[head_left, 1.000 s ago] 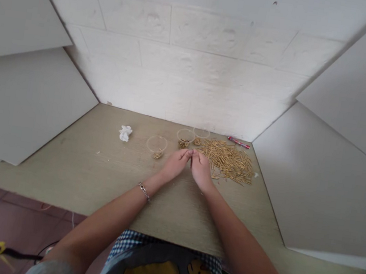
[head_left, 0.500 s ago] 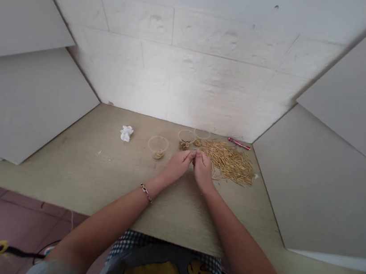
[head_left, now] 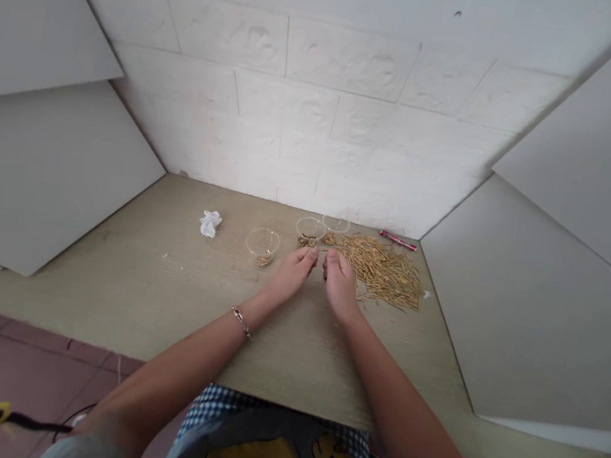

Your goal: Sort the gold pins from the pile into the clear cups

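My left hand [head_left: 293,274], with a bracelet at its wrist, is closed in front of the middle clear tub [head_left: 311,228]. What its fingers pinch is too small to make out. My right hand [head_left: 339,282] is closed a short gap to the right, its thumb and fingers pressed together beside the pile of thin golden pieces [head_left: 384,269]. A tiny thin piece seems to show between the two hands, but whose fingers hold it is unclear. Small golden bits sit in the middle tub and in the left clear tub [head_left: 263,242].
Another clear tub [head_left: 336,223] stands near the wall. A red pen [head_left: 398,240] lies behind the pile, and a crumpled white tissue [head_left: 209,224] lies at the left. Grey panels [head_left: 542,313] stand on both sides of the wooden table [head_left: 159,315].
My hands were touching at the fingertips and have now moved slightly apart, the left one shifting a little to the left. The objects on the table look the same.
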{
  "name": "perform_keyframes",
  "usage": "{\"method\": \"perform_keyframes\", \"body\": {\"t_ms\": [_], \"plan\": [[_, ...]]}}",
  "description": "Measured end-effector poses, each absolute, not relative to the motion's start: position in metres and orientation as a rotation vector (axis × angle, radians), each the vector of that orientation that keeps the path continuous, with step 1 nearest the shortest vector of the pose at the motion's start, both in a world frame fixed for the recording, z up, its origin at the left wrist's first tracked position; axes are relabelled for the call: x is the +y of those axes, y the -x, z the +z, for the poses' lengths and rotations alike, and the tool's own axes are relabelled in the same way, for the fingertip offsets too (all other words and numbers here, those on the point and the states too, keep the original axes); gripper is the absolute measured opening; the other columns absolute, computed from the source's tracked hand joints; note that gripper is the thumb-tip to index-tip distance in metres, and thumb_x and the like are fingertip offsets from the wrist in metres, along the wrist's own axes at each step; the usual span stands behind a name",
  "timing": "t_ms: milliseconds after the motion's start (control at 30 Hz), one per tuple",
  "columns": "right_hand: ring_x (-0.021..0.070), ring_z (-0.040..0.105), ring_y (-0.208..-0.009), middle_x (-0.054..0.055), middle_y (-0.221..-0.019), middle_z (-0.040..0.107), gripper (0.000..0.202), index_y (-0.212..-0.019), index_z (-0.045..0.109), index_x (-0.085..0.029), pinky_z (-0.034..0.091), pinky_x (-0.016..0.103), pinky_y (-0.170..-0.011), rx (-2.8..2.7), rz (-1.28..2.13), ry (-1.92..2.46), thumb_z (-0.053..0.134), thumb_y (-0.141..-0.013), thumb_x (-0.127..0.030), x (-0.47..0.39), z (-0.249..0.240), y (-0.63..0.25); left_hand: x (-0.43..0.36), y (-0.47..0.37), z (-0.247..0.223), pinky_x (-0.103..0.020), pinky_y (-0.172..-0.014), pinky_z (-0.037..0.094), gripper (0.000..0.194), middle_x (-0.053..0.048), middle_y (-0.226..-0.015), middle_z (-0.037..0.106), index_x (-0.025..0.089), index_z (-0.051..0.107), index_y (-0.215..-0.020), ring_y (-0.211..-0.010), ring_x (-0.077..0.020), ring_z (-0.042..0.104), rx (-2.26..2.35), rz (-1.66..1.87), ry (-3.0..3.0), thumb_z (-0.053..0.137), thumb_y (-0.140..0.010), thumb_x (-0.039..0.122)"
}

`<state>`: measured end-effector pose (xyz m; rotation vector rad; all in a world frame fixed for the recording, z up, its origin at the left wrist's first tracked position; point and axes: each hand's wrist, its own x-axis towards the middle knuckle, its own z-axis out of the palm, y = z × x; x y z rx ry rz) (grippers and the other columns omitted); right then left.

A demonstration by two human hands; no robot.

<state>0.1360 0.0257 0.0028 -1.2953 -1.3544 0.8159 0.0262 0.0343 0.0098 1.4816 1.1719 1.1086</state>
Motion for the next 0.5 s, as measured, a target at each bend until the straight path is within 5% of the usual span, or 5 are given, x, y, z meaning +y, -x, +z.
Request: {"method": "perform_keyframes", "body": {"t_ms": [167,500], "plan": [[0.0135,0.049,-0.063,0.000,-0.069,0.054,0.023,-0.077,0.051,-0.019,0.036,0.027,-0.060,-1.471,0.778,1.260,0.044,-0.081,-0.040,0.0271,0.0068,-0.1406,0.0404,-0.0252,0.0050,-0.023,-0.048,0.026,0.038,0.004,-0.054,0.037,0.017,0.040,-0.059,-0.048,-0.0075,0.032,1.045,1.165,-1.156,0.040,-0.082,0.048],[0.0151,0.056,-0.066,0.002,-0.069,0.061,0.018,-0.074,0.053,-0.019,0.042,0.029,-0.065,-1.496,0.894,1.166,0.051,-0.077,-0.037,0.0241,0.0074,-0.1360,0.0348,-0.0271,0.0082,-0.021,-0.043,0.018,0.036,0.007,-0.049,0.030,0.017,0.035,-0.059,-0.041,-0.0041,0.023,0.817,1.032,-0.836,0.049,-0.079,0.043]]}}
